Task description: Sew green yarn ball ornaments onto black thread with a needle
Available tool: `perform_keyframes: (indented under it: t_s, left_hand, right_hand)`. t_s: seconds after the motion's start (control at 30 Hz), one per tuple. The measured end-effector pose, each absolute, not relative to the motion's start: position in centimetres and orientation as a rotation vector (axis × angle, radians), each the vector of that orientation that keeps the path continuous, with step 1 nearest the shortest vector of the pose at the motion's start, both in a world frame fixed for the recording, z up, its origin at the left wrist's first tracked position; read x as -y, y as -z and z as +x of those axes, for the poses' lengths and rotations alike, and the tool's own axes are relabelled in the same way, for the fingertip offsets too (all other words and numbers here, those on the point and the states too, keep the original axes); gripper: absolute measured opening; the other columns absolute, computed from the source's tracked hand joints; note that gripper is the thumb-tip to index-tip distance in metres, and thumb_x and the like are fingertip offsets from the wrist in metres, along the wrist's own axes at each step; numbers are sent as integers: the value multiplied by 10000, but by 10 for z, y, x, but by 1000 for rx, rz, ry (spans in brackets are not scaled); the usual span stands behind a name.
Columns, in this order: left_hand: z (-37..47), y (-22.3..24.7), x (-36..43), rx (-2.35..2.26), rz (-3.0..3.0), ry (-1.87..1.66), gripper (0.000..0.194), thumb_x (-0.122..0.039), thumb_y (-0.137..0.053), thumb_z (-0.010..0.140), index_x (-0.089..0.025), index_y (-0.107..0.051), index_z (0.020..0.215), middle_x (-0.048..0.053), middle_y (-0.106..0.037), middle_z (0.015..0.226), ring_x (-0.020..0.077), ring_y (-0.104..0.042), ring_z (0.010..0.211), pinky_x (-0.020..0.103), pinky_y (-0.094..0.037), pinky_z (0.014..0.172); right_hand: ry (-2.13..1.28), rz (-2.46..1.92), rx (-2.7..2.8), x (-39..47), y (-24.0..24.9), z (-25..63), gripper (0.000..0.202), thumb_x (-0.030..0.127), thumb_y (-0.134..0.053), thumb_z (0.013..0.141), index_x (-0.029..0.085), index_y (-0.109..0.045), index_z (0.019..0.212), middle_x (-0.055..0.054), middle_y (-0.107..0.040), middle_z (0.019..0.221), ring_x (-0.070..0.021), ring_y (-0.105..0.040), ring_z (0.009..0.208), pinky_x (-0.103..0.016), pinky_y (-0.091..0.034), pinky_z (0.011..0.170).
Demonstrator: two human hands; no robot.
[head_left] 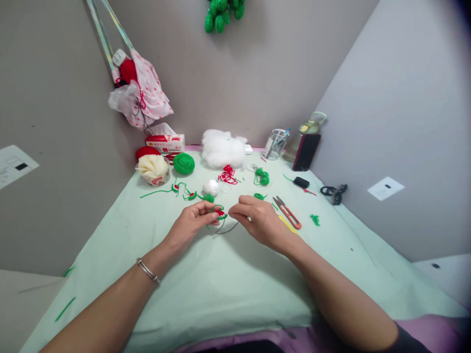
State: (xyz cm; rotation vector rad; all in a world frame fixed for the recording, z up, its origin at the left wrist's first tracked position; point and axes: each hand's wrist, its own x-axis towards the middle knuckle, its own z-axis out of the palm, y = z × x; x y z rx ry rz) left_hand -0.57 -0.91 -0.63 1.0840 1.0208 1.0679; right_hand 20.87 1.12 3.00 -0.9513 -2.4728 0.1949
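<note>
Head view: the left hand (pixel 192 220) pinches a small, curved, red-and-green crocheted yarn piece (pixel 221 214), its long axis roughly crosswise; the right hand (pixel 259 218), fingertips pressed together, lies just right of it.

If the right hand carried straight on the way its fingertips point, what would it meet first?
Probably the red-and-green crocheted piece in the left hand, just ahead of the right hand; depth is hard to judge.
</note>
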Motion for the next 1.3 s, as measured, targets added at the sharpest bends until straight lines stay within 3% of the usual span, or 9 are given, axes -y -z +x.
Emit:
perform_keyframes:
  t_s: [0.23, 0.57, 0.77, 0.97, 1.1, 1.3]
  left_hand:
    - [-11, 5, 9, -915, 1001, -1013, 252, -337, -814, 771, -199, -735, 967, 21, -715, 946, 165, -701, 810, 338, -529, 869]
    - [-10, -4, 12, -810, 990, -924, 191, -312, -796, 783, -194, -774, 931, 45, -708, 1010, 173, -682, 877, 344, -538, 915]
    - [-9, -4, 13, -819, 991, -891, 218, -317, -811, 762, -183, -752, 922, 46, -710, 947, 189, -695, 862, 364, -539, 897]
    - [-5, -3, 11, -846, 939, -941, 308, -298, -857, 714, -183, -714, 961, 36, -707, 987, 159, -680, 833, 315, -545, 816]
    - [-2, -2, 11, -855, 905, -975, 320, -293, -866, 706, -171, -705, 954, 30, -713, 941, 150, -676, 836, 306, -544, 825]
    - [-1, 3, 11, -866, 875, -1009, 350, -300, -866, 702, -168, -689, 973, 30, -724, 918, 158, -696, 809, 330, -533, 869]
  right_hand:
    - [-798, -945, 2225, -15, -38, 209, 120, 161, -636, 924, 174, -745, 877, 8, -588, 755, -96, -501, 640, -225, -374, 612]
    - [-1072, -981, 2095, -18, -41, 210, 145, 282, -700, 876, 156, -699, 805, -2, -608, 736, -109, -474, 647, -229, -358, 571]
    - [-1032, -984, 2137, -19, -39, 212, 124, 256, -696, 878, 162, -703, 797, -12, -639, 783, -122, -540, 691, -237, -407, 619]
    - [-739, -1025, 2304, -17, -34, 210, 96, 192, -608, 941, 188, -699, 914, -20, -683, 877, -124, -586, 733, -246, -418, 689]
    - [-631, -1050, 2319, -11, -33, 207, 127, 163, -507, 976, 196, -628, 992, -37, -698, 919, -146, -615, 785, -257, -430, 710]
    - [-536, -1026, 2395, 2, -26, 197, 76, 148, -451, 967, 213, -478, 997, -15, -658, 831, -141, -571, 650, -242, -397, 610]
